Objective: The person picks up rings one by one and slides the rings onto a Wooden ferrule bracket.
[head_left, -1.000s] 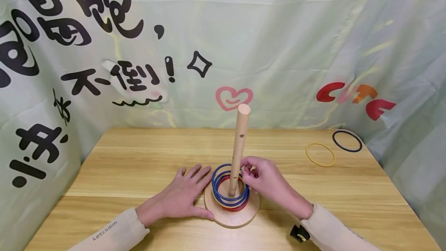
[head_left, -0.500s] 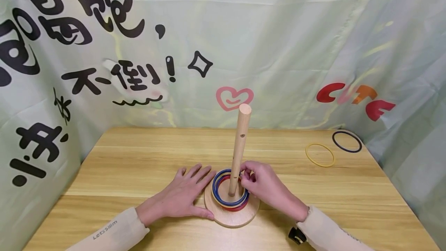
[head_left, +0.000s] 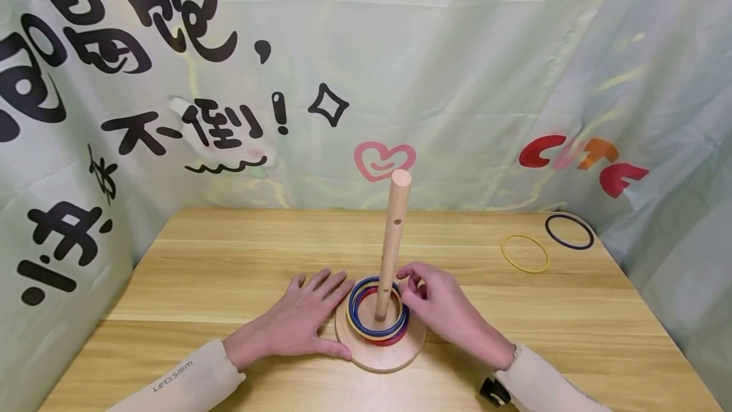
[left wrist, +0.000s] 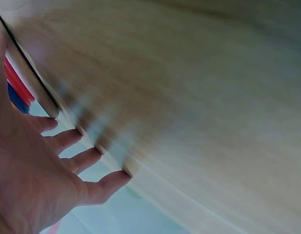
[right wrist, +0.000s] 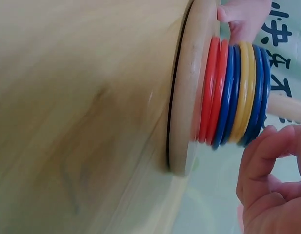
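Flat on the table beside the round wooden base [head_left: 380,361], my left hand [head_left: 291,316] spreads its fingers, its thumb and fingertips at the base's left rim. A wooden peg [head_left: 393,240] stands up from that base. Around the peg lies a stack of rings; in the right wrist view it runs from red rings [right wrist: 211,92] at the base through blue and yellow rings [right wrist: 245,92] to blue rings [right wrist: 261,92] on top. My right hand [head_left: 437,291] hovers at the stack's right side, fingers loosely bent, with no ring seen between finger and thumb.
On the wooden table [head_left: 240,259], a yellow ring [head_left: 525,254] and a dark blue ring [head_left: 569,232] lie at the back right. A printed curtain [head_left: 457,81] hangs along the table's back and sides.
A blue ring held by my right hand has come down onto the stack and been let go. The right hand has then drawn slightly right. My left hand has stayed in place.
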The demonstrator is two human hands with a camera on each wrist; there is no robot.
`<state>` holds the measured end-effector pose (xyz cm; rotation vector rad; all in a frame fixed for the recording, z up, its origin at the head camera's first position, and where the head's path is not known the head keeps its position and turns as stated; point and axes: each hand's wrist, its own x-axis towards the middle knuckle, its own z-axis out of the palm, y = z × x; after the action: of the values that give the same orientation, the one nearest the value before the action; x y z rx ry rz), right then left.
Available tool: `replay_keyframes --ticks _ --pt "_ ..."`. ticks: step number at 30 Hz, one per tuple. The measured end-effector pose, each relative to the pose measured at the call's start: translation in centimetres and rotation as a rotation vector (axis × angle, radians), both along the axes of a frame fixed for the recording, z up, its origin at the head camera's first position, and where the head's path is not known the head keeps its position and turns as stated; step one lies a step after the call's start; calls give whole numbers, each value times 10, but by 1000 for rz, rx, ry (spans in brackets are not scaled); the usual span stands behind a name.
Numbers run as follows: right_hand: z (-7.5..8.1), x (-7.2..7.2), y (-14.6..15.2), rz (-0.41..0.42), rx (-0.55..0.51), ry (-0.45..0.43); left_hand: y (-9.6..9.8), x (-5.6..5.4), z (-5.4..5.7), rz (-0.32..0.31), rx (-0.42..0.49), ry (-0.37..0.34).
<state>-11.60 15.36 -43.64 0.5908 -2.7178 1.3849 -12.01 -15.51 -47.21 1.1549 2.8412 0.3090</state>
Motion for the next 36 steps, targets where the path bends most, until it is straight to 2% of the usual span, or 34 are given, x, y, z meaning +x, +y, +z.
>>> replay_keyframes --ticks 6,9,12,14,18,25,36 --pt "2 2 23 -104 -93 -26 -1 0 0 -3 5 -1" --pt "5 3 38 -169 -141 -73 -1 0 1 -5 4 -2" --pt "8 3 55 -224 -157 -135 -1 0 1 -8 5 -2" --pt "8 2 67 -251 -147 -144 -1 0 0 -9 7 0" --pt "7 -3 95 -284 -101 -115 -1 0 1 -4 7 -5" --pt "-1 -15 145 -347 58 -77 0 0 0 1 1 -13" --pt "-11 -34 195 -333 334 -69 1 0 0 -4 3 0"
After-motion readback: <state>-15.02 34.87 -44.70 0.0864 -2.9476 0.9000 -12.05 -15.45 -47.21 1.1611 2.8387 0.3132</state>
